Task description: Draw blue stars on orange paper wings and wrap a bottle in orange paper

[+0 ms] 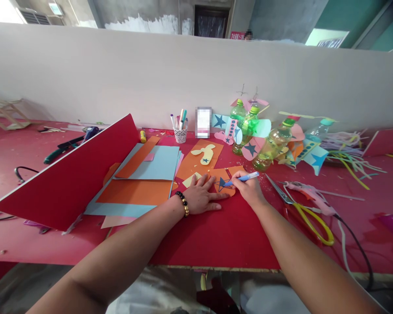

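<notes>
A blue marker (249,176) is gripped in my right hand (249,190), its tip down on a small orange paper piece (231,190). On that piece is a star outline, partly coloured in dark blue. My left hand (201,196) lies flat with fingers spread, its fingertips at the left edge of the orange piece. A beaded bracelet (182,203) circles the left wrist. Just beyond the hands, a cream paper cutout (207,155) with a dark star rests on an orange sheet (191,161). A small cream scrap (189,180) lies by the left fingertips.
Left are stacked coloured papers (157,163) and an upright red board (72,179). A cup of markers (180,135) stands behind. Plastic bottles with paper decorations (271,144) stand back right. Yellow-handled scissors (314,224) and a pink glue gun (309,196) lie right.
</notes>
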Motion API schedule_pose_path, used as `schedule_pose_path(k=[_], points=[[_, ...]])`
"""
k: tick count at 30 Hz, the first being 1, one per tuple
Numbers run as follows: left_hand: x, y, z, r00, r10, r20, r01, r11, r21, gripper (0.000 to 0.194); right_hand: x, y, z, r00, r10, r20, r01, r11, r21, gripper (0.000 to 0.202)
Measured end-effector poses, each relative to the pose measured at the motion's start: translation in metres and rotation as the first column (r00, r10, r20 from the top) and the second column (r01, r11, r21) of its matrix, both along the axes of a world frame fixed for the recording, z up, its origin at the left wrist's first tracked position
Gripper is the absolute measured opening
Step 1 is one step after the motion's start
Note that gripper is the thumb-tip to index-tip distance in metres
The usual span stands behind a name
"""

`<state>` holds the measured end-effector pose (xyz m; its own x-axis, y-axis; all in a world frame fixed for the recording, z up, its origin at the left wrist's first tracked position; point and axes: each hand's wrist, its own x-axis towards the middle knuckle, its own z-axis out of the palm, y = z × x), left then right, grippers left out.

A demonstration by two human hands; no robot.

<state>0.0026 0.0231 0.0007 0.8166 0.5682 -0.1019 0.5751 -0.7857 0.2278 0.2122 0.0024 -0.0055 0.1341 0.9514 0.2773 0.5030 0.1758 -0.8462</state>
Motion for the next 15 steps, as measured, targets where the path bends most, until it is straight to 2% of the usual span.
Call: schedule_pose_path(k=[9, 15], points=[[0.000, -0.001, 0.003, 1.000, 0.007, -0.002, -0.007, 1.000, -0.017, 0.053, 0.011, 0.004, -0.007, 0.991, -0.120, -0.055, 0.123, 0.991, 0.046, 0.012], [-0.001, 0.000, 0.000, 1.000, 0.008, 0.008, -0.008, 1.000, -0.007, 0.055, 0.009, 0.007, -0.009, 0.997, -0.075, 0.019, 0.074, 0.996, 0.051, 0.014]])
